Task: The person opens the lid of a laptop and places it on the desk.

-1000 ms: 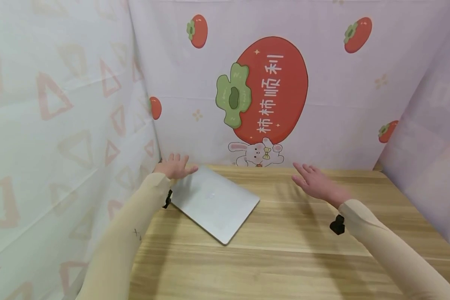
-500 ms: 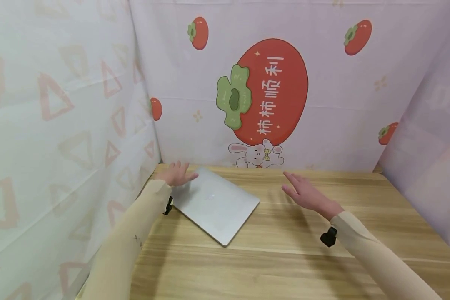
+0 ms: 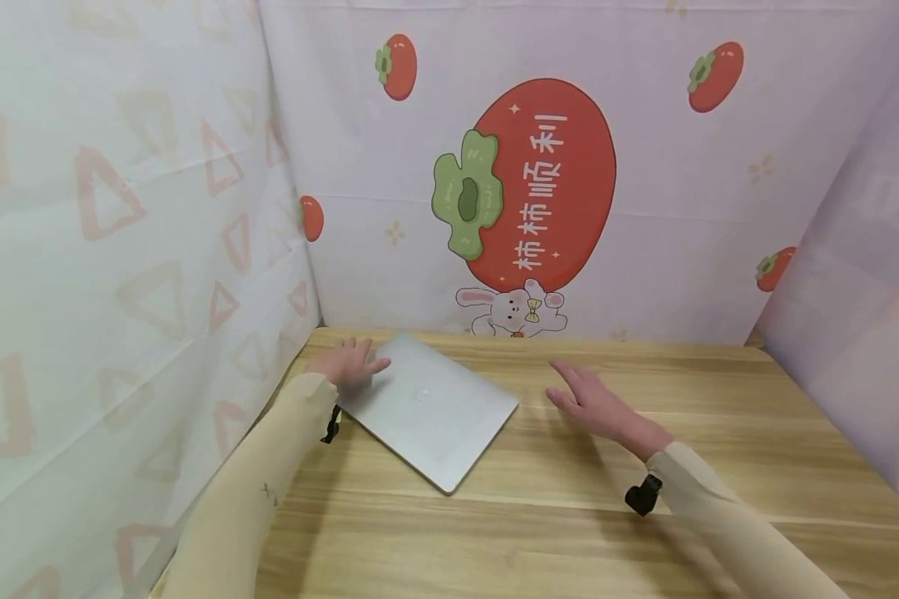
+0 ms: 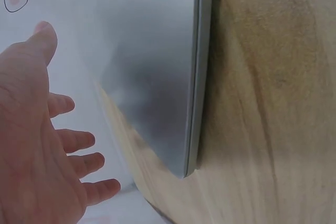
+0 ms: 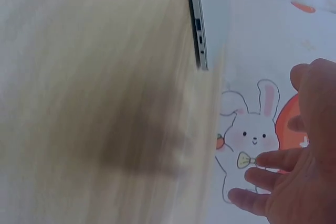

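Note:
A closed silver laptop (image 3: 430, 412) lies slanted on the wooden table, left of the middle. My left hand (image 3: 347, 363) is spread over its far left corner, and in the left wrist view the fingers (image 4: 79, 140) are apart and hold nothing. The laptop's lid (image 4: 152, 66) and thin edge show beside that hand. To the right of the laptop, my right hand (image 3: 595, 406) hovers over the table with its fingers extended toward it. In the right wrist view the right hand (image 5: 299, 177) holds nothing, and the laptop's side with small ports (image 5: 199, 38) shows beyond it.
The wooden table (image 3: 569, 532) runs up to a back curtain (image 3: 667, 200) printed with red persimmons and a rabbit. Another curtain (image 3: 172, 249) with triangles stands close along the left, and a pale one (image 3: 869, 316) along the right. A black strap (image 3: 644, 494) sits on the right wrist.
My right hand has moved left and toward me, closer to the laptop. My left hand has come slightly lower over the laptop's corner. The laptop has stayed in place.

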Tool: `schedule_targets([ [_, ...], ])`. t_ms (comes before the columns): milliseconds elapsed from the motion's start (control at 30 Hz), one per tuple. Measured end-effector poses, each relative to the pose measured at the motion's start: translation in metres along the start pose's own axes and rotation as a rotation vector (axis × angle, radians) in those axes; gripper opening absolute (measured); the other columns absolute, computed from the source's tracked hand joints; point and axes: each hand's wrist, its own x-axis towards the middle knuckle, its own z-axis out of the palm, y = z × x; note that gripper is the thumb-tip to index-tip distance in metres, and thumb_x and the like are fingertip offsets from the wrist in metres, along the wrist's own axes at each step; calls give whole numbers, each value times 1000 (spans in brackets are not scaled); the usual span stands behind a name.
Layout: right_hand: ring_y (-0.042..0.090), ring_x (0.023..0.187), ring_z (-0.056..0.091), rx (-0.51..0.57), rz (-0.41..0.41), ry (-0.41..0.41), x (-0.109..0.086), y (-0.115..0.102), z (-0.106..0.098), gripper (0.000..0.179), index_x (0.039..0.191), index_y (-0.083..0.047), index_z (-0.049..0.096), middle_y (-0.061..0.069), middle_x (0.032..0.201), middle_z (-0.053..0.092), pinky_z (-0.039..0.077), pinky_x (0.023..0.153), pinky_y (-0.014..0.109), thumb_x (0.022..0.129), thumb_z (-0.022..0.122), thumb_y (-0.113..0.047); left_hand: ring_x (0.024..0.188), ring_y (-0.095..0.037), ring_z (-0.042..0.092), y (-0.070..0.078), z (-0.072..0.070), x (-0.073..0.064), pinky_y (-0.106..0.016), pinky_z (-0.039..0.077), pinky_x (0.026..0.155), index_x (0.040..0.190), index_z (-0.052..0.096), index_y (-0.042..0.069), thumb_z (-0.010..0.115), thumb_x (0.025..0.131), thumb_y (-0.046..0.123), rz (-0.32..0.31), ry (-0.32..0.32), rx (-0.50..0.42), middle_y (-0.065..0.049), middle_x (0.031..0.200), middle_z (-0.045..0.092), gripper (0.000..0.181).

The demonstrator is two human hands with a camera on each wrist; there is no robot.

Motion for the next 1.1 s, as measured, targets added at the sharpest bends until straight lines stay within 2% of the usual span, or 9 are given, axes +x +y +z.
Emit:
schedule_targets([
  [300, 44, 141, 36, 57, -8, -40, -7, -21, 19, 64, 152, -5, 31, 23, 152, 40, 29, 113, 62, 102, 49, -41, 145, -52, 20, -2, 9, 0, -68, 23, 113, 156, 19, 7, 34, 98, 65, -8, -25, -58, -33, 158, 18, 84],
  [600, 42, 140, 37, 73, -42, -75, -9, -40, 33, 62, 152, -5, 32, 23, 151, 41, 32, 113, 59, 101, 53, -35, 141, -52, 30, 2, 15, 0, -64, 28, 113, 153, 25, 2, 37, 99, 61, 17, 8, -48, -33, 153, 31, 81],
  [900, 38, 137, 41, 103, -92, -116, -5, -55, 46, 61, 151, -5, 34, 20, 149, 43, 35, 112, 55, 100, 56, -31, 143, -49, 28, 15, 12, -2, -62, 27, 114, 154, 23, 2, 35, 100, 60, -16, -18, -63, -31, 155, 29, 80],
  [1100, 31, 132, 46, 117, -103, -140, -4, -67, 52, 58, 148, -7, 39, 16, 145, 49, 39, 111, 50, 99, 57, -32, 143, -49, 28, 15, 15, 0, -61, 27, 115, 153, 25, 0, 37, 100, 59, -47, -8, -88, -31, 154, 30, 81],
])
